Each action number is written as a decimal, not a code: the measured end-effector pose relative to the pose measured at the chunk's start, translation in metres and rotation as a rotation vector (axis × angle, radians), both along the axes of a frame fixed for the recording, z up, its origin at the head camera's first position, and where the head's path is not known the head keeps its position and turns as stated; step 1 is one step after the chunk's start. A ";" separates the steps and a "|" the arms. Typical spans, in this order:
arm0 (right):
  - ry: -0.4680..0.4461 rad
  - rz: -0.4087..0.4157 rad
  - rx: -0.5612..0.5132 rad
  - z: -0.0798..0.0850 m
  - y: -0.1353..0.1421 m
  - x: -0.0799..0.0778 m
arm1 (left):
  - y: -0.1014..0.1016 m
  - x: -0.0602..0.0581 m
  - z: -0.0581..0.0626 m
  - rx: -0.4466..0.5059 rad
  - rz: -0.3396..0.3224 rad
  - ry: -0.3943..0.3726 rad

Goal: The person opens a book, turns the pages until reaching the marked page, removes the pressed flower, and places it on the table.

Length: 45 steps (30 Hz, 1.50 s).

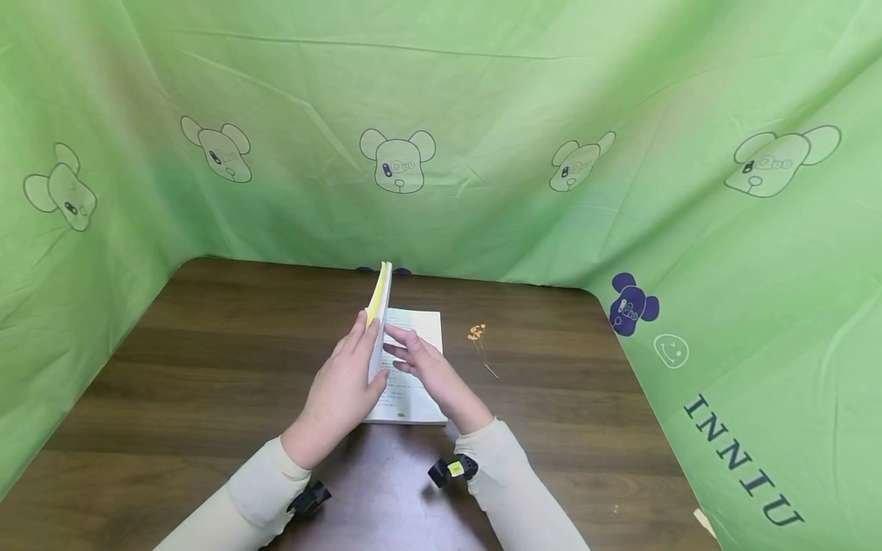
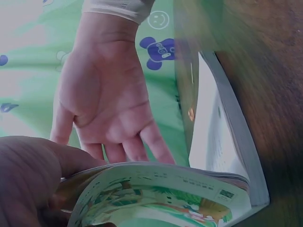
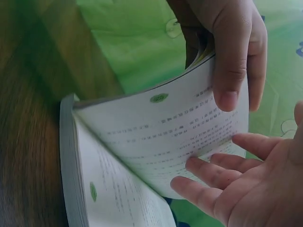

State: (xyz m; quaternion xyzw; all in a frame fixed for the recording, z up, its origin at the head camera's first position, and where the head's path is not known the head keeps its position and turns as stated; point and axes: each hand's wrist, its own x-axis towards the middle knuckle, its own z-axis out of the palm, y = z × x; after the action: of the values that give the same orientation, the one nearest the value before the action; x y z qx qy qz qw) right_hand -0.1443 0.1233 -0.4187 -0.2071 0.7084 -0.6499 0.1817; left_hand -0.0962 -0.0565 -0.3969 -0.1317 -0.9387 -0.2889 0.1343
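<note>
A paperback book (image 1: 416,402) lies spread on the table, its right part flat and its left part raised almost upright. My left hand (image 1: 341,383) holds that raised part, with the thumb (image 3: 227,90) over the printed page and the fingers on the outer side. A colourful illustration (image 2: 156,203) shows on that outer side in the left wrist view. On the inner side is my right hand (image 1: 430,371), palm towards the raised page (image 3: 137,132). Its fingers are spread and nearly straight, with fingertips right at the page and nothing gripped.
To the right of the book, a small sprig of dried orange flowers (image 1: 477,333) lies on the dark wooden table (image 1: 551,428). Green cloth (image 1: 482,92) printed with bear heads hangs round the table's back and sides. Each wrist wears a black camera mount (image 1: 451,469).
</note>
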 end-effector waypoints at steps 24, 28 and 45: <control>-0.289 -0.045 -0.254 0.008 0.010 -0.003 | 0.017 0.000 -0.008 0.162 -0.179 -0.103; -0.319 -0.069 -0.267 0.007 0.013 -0.005 | 0.015 0.000 -0.016 0.139 -0.263 -0.112; -0.352 -0.199 -0.218 0.005 0.025 -0.004 | 0.005 -0.003 -0.043 0.005 -0.377 -0.093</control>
State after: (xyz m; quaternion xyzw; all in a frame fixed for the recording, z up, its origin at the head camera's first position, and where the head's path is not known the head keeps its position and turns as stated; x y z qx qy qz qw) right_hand -0.1481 0.1482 -0.4139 -0.0379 0.6081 -0.7635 0.2142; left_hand -0.0994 -0.0511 -0.4396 -0.2912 -0.9020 -0.3169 0.0344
